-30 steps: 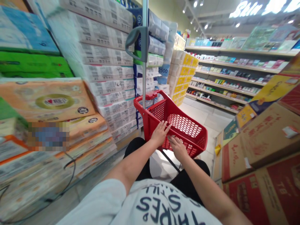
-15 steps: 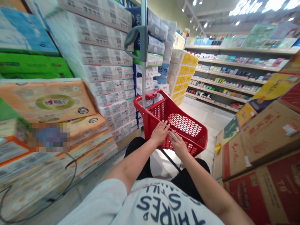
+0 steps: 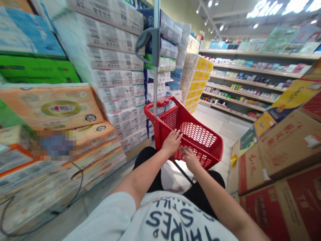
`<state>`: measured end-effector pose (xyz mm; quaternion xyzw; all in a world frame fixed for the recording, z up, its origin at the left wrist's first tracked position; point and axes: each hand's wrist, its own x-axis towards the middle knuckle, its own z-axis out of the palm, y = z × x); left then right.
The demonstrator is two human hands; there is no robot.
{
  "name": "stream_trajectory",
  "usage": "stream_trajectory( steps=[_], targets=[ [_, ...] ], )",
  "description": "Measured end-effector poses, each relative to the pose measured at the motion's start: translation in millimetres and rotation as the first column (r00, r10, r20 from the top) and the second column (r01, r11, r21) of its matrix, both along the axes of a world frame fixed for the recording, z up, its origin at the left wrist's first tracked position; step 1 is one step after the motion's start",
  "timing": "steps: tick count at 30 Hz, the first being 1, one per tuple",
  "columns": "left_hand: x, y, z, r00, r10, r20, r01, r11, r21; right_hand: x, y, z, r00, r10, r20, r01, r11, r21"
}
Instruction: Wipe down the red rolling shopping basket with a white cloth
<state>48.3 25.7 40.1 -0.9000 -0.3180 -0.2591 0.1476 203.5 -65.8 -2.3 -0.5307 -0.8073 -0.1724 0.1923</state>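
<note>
A red plastic basket trolley [image 3: 185, 132] with holes in its sides stands right in front of my knees. Its tall metal pole [image 3: 155, 85] carries a grey handle grip [image 3: 146, 47] above the basket. My left hand [image 3: 172, 142] lies palm down over the basket's near rim, fingers stretched out. Just to its right is my right hand [image 3: 190, 157], at the near wall of the basket with its fingers pointing left and slightly bent. A small greyish spot shows at the right fingertips, too small to name. No goods are visible inside the basket.
On the left are stacked orange tissue packs [image 3: 62, 108] and tall wrapped bundles [image 3: 115, 60]. A black cable [image 3: 77, 192] hangs before them. Cardboard cartons [image 3: 288, 144] line the right side. Beyond the tiled floor [image 3: 215, 118] stand shelves of small boxes [image 3: 250, 70].
My right hand has slipped slightly lower along the basket's near side, its fingers bending more. My left hand stays on the rim. The view has shifted very slightly.
</note>
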Motion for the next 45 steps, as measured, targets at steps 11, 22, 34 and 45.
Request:
stream_trajectory(
  steps=[11, 22, 34, 45],
  targets=[
    [1.0, -1.5, 0.8, 1.0, -0.001, 0.002, 0.001, 1.0, -0.026, -3.5, -2.2, -8.2, 0.993, -0.096, 0.064, 0.105, 0.984, -0.143],
    [2.2, 1.3, -1.8, 1.0, -0.005, -0.001, 0.005, 1.0, -0.021, -9.9, -0.8, 4.8, 0.984, -0.12, 0.133, 0.118, 0.993, 0.023],
    [1.0, 0.4, -2.0, 0.999, -0.016, 0.028, 0.017, 0.999, -0.029, 1.8, -12.4, -18.9, 0.988, -0.107, 0.113, 0.115, 0.991, -0.071],
    [0.2, -3.6, 2.7, 1.0, -0.017, 0.006, 0.018, 0.998, -0.059, -1.0, -7.7, -2.2, 0.994, -0.113, -0.002, 0.113, 0.992, -0.048]
  ],
)
